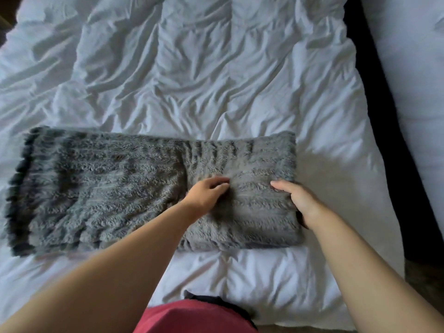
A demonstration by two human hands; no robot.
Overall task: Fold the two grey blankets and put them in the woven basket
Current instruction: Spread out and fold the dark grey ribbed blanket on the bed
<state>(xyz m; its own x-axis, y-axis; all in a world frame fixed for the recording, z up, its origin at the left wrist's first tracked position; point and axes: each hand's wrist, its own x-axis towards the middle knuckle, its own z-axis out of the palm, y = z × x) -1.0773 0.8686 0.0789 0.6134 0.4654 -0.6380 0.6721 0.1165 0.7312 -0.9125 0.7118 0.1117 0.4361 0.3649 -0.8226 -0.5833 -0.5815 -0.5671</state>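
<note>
Bare left forearm (108, 272), bare right forearm (360, 260), red garment (192, 318) with dark edge.

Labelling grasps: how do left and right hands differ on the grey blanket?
Left hand sits on top of the grey blanket near its middle; right hand grips its right edge. Left hand's fingers lie bent on the pile; right hand's thumb is on top, its fingers hidden past the edge. Both touch the blanket.

Rumpled white duvet (192, 68) on bed; pillow (408, 56) right, prob.

Grey blanket (108, 188), part-folded, on bed
</note>
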